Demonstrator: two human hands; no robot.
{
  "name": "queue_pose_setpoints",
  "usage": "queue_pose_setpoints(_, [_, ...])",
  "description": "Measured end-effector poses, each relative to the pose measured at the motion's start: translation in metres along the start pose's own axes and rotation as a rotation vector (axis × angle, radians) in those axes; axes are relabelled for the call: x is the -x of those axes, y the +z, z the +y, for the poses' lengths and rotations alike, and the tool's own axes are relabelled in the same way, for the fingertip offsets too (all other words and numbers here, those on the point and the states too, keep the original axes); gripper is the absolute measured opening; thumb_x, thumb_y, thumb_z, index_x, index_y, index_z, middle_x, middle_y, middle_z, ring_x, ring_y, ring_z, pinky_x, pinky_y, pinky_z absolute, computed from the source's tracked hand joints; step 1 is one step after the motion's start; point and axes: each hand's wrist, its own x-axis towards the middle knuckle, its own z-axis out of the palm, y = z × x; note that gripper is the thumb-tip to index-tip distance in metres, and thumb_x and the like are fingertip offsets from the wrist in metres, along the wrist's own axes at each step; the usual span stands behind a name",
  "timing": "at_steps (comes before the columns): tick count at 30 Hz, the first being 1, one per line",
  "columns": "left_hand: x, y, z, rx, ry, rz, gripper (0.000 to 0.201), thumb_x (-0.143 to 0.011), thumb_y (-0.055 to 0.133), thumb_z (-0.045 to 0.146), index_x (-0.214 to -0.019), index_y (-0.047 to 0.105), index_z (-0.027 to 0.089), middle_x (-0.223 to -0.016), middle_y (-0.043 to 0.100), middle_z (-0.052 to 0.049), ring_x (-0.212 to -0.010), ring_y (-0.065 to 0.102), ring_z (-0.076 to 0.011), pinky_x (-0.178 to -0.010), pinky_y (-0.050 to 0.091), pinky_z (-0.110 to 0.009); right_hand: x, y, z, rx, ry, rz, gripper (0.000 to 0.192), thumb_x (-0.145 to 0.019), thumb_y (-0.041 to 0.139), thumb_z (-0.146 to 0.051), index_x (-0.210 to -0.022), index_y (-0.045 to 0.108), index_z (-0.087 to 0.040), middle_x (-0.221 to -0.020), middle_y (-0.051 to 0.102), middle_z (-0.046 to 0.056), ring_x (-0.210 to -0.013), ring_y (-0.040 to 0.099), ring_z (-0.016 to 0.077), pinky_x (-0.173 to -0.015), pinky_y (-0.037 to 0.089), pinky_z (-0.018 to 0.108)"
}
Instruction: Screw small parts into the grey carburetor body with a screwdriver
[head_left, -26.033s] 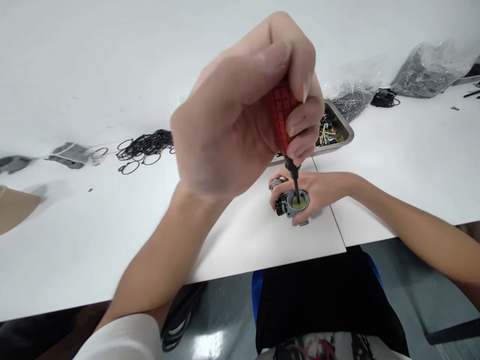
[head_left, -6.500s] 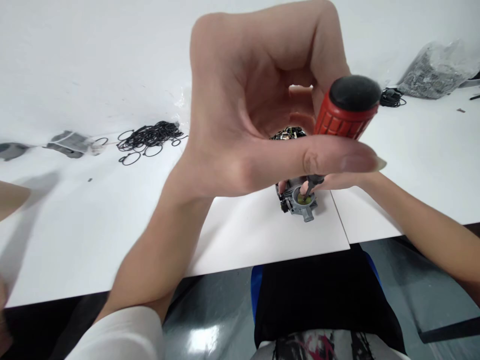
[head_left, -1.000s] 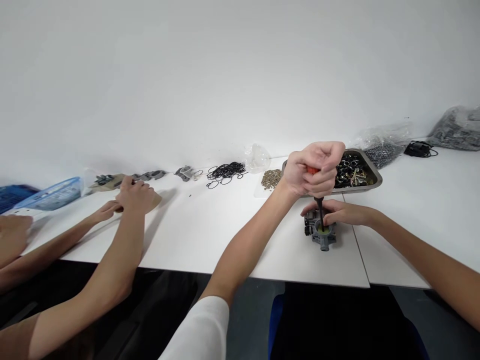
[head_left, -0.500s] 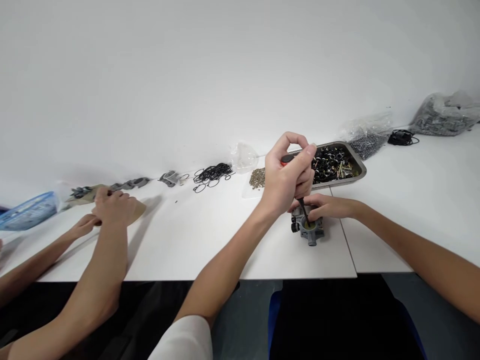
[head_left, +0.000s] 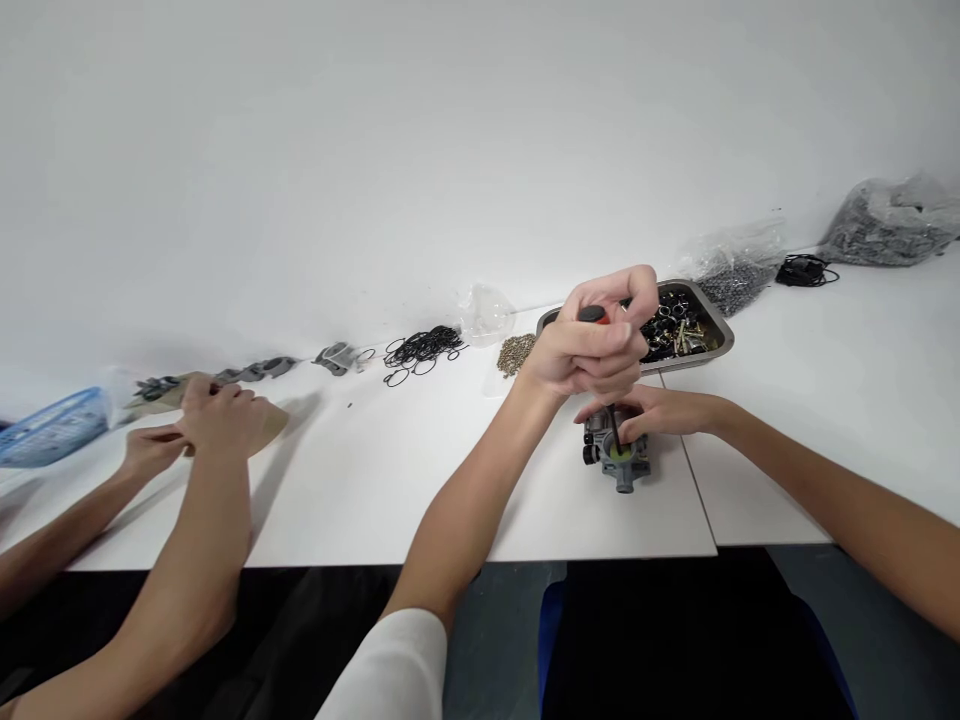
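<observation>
My left hand (head_left: 581, 352) is wrapped round the handle of a screwdriver (head_left: 595, 315), which has a black end and a red band. The dark shaft points down into the round opening of a grey metal carburetor (head_left: 625, 472), where a yellow-green spot shows. The shaft's tip is hidden inside. From the right, my right hand (head_left: 660, 410) grips the far side of the carburetor and keeps it on the white table. A black knob sticks out at the carburetor's left.
Behind my hands is a metal tray (head_left: 721, 345) of small parts, beside a pile of brass pieces (head_left: 516, 354). Black rubber rings (head_left: 424, 347) lie further left. Plastic bags (head_left: 889, 225) stand against the wall. On the left a co-worker's hands (head_left: 217, 410) hold something brown near a blue basket (head_left: 56, 425).
My left hand has shifted a little right and turned, bringing the screwdriver more upright over the carburetor. My right hand and the carburetor have stayed in place.
</observation>
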Motion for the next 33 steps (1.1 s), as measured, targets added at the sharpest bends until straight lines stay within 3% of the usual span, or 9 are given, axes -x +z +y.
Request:
queue_pose_setpoints(2, [-0.004,-0.007,-0.004,0.055,-0.023,0.096,0.032,-0.094,0.066,0.053,-0.094,0.054,0.024,-0.046,0.023,0.012,-0.028,0.021,-0.0058,-0.031,0.028,-0.021,0.0,0.0,0.002,-0.024,0.001,-0.009,0.051,-0.085,0.068,-0.024,-0.136,0.067,-0.019,-0.113,0.068,0.008,-0.102,0.062,0.0192,-0.093,0.048,0.033])
queue_pose_setpoints(5, [-0.005,-0.004,-0.004,0.063,-0.011,0.107,0.032,-0.094,0.069,0.052,-0.095,0.055,0.024,-0.046,0.026,0.012,-0.029,0.023,-0.0056,-0.032,0.028,-0.02,-0.002,-0.001,0.005,-0.067,0.002,-0.014,0.052,-0.084,0.069,-0.024,-0.136,0.067,-0.018,-0.112,0.069,0.008,-0.099,0.063,0.0184,-0.092,0.048,0.034])
queue_pose_setpoints(8, [-0.002,0.011,0.002,-0.002,0.049,0.085,0.026,-0.093,0.073,0.041,-0.09,0.054,0.023,-0.047,0.026,0.013,-0.031,0.024,-0.0033,-0.033,0.024,-0.016,-0.004,0.0,0.007,-0.087,0.003,-0.007,0.051,-0.084,0.068,-0.022,-0.135,0.068,-0.018,-0.112,0.07,0.008,-0.1,0.063,0.0183,-0.093,0.048,0.034])
queue_pose_setpoints(12, [0.005,0.037,0.008,-0.082,0.205,0.238,0.028,-0.091,0.076,0.034,-0.083,0.052,0.022,-0.05,0.028,0.012,-0.035,0.035,-0.0027,-0.037,0.027,-0.015,-0.007,0.0,0.01,-0.086,-0.028,-0.001,0.051,-0.082,0.067,-0.021,-0.133,0.069,-0.019,-0.122,0.07,0.008,-0.11,0.064,0.0202,-0.098,0.049,0.034])
queue_pose_setpoints(15, [0.013,0.053,0.005,-0.088,0.297,0.352,0.031,-0.093,0.074,0.032,-0.078,0.049,0.021,-0.05,0.026,0.012,-0.034,0.03,-0.0012,-0.036,0.021,-0.014,-0.008,0.0,0.012,-0.075,-0.052,-0.005,0.04,-0.082,0.067,-0.023,-0.121,0.074,-0.019,-0.12,0.071,0.007,-0.109,0.065,0.0211,-0.098,0.049,0.035])
queue_pose_setpoints(18, [0.02,0.061,0.002,-0.067,0.292,0.34,0.031,-0.096,0.07,0.032,-0.077,0.048,0.021,-0.05,0.025,0.012,-0.033,0.024,-0.0002,-0.036,0.019,-0.013,-0.008,0.0,0.012,-0.058,-0.097,0.024,0.031,-0.081,0.069,-0.024,-0.11,0.076,-0.019,-0.116,0.073,0.007,-0.113,0.064,0.0234,-0.099,0.05,0.035])
queue_pose_setpoints(26, [0.017,0.035,0.012,0.014,0.175,0.24,0.035,-0.103,0.058,0.027,-0.072,0.046,0.02,-0.048,0.021,0.011,-0.031,0.021,-0.0011,-0.034,0.02,-0.013,-0.007,0.0,0.011,-0.106,-0.059,-0.023,0.05,-0.082,0.066,-0.019,-0.133,0.07,-0.02,-0.109,0.072,0.006,-0.097,0.066,0.0179,-0.089,0.052,0.032])
queue_pose_setpoints(33, [0.008,0.011,0.007,0.06,0.092,0.172,0.039,-0.104,0.055,0.047,-0.075,0.047,0.022,-0.046,0.022,0.009,-0.029,0.025,-0.0041,-0.033,0.022,-0.016,-0.004,-0.002,0.006,-0.063,-0.009,0.004,0.054,-0.084,0.067,-0.018,-0.137,0.068,-0.02,-0.113,0.071,0.007,-0.102,0.064,0.018,-0.088,0.051,0.03])
